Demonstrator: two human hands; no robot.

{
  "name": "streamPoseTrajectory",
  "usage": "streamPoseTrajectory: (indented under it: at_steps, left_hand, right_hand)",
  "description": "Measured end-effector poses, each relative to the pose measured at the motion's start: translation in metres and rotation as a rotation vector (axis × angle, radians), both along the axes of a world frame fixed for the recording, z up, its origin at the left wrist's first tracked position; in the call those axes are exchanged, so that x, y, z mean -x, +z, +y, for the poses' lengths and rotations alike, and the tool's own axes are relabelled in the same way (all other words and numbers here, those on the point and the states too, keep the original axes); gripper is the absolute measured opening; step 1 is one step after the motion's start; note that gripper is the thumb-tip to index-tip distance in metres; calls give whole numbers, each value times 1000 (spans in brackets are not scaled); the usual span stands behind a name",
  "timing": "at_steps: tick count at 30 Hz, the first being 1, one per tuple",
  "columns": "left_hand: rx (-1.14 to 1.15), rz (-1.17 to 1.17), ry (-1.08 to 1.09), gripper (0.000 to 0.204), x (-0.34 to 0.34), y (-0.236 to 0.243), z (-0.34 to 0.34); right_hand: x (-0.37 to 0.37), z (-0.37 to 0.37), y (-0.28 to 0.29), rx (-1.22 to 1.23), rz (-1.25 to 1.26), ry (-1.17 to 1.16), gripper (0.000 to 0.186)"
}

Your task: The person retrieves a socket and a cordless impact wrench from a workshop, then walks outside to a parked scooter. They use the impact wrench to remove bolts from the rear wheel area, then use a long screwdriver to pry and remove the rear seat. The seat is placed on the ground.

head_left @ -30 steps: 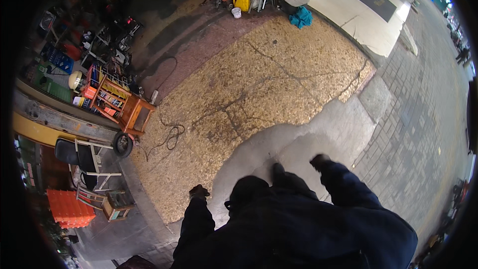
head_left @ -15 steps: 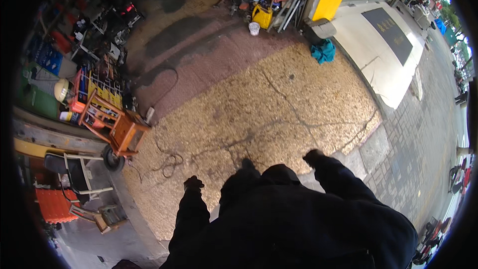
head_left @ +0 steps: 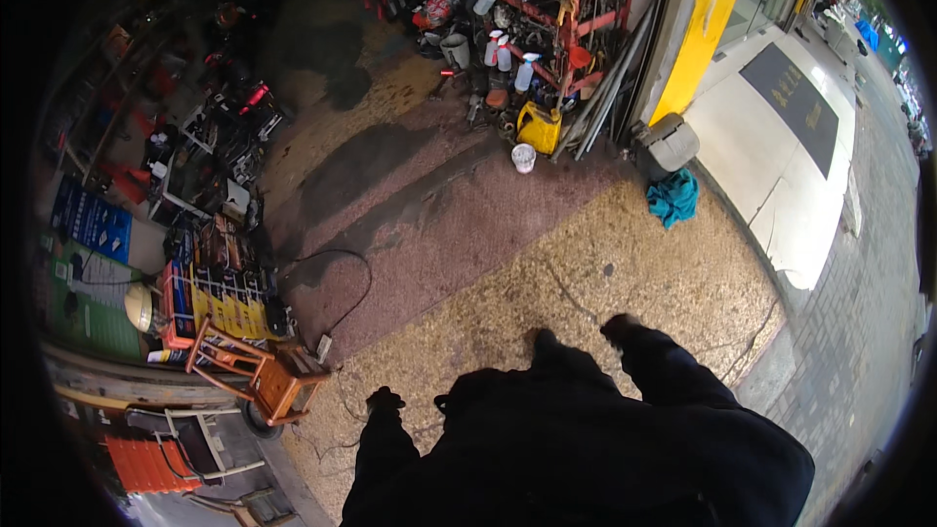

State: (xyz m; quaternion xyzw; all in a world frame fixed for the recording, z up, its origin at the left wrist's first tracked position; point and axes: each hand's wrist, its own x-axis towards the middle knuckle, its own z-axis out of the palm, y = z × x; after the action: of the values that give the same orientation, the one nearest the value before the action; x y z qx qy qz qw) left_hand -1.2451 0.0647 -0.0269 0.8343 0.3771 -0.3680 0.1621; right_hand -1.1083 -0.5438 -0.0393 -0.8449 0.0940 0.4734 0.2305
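Observation:
My left hand [head_left: 385, 398] hangs at the lower middle over the speckled tan pavement [head_left: 537, 303], its small, dark fingers slightly apart and holding nothing that shows. My right hand [head_left: 619, 330] swings out farther right over the same pavement; it is dark and blurred, so its fingers cannot be made out. My dark sleeves and body fill the lower middle. A wooden chair [head_left: 273, 381] lies nearest on the left, with a black tyre beside it and a cable [head_left: 366, 278] on the floor. Ahead are a yellow jerrycan [head_left: 539, 127], a white bucket [head_left: 524, 158] and a teal cloth [head_left: 673, 197].
A workshop opening ahead holds dark machinery [head_left: 220, 98] on the left and a red rack [head_left: 576, 20] with spray bottles and metal poles. A yellow pillar [head_left: 708, 24] and white ramp [head_left: 781, 215] stand right, beside a paved walkway [head_left: 830, 361]. More chairs [head_left: 195, 444] stand lower left.
I have moved forward toward the workshop opening: the rack, jerrycan and ramp appear nearer and lower, and the grey concrete patch underfoot has mostly passed out of view behind my body.

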Motion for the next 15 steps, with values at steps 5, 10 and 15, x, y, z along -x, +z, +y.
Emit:
streamPoseTrajectory:
  at_steps: [5,10,15]
  left_hand:
    - [363,-249,759,8,-136,34,-21]
    - [417,-230,677,10,-284,-22,10]
    - [366,-290,316,11,-455,-63,70]
  right_hand:
    - [-212,36,48,-74,-273,3,30]
    - [-339,57,34,-131,-446,145,27]
    - [-383,64,38,6,125,-488,25]
